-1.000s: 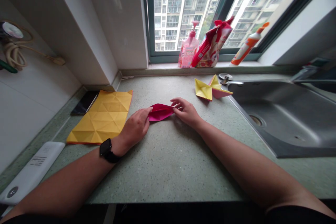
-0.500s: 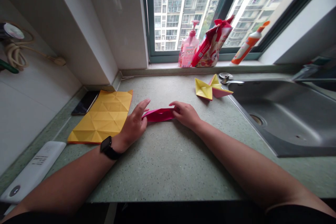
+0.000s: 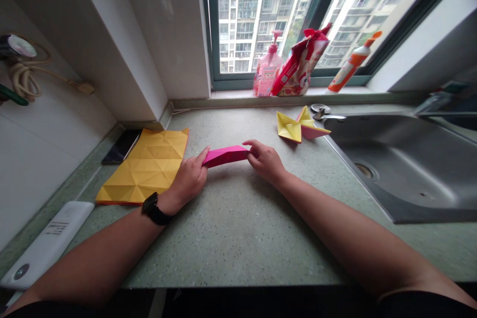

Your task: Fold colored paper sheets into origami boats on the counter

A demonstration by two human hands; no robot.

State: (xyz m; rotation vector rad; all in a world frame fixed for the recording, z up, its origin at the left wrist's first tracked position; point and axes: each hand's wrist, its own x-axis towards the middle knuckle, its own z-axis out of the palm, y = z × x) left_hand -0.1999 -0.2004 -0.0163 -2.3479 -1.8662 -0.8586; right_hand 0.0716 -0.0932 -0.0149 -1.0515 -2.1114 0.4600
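A folded pink paper piece [image 3: 225,155] is held just above the speckled green counter [image 3: 231,228] between both my hands. My left hand [image 3: 190,179], with a black watch on its wrist, pinches the paper's left end. My right hand [image 3: 265,160] grips the right end, fingers curled round it. The paper is a long narrow folded shape. To the left lies a creased yellow paper sheet [image 3: 149,164]. A folded yellow and pink paper model [image 3: 298,126] sits further back on the right.
A steel sink [image 3: 402,169] fills the right side. On the window sill stand a pink pump bottle [image 3: 267,67], a red packet [image 3: 301,62] and an orange-capped bottle [image 3: 352,64]. A dark phone [image 3: 121,145] and a white device [image 3: 42,248] lie at the left.
The pink paper went from a flatter open shape to a narrow folded strip. My left hand opened briefly, then closed on the paper's left end again.
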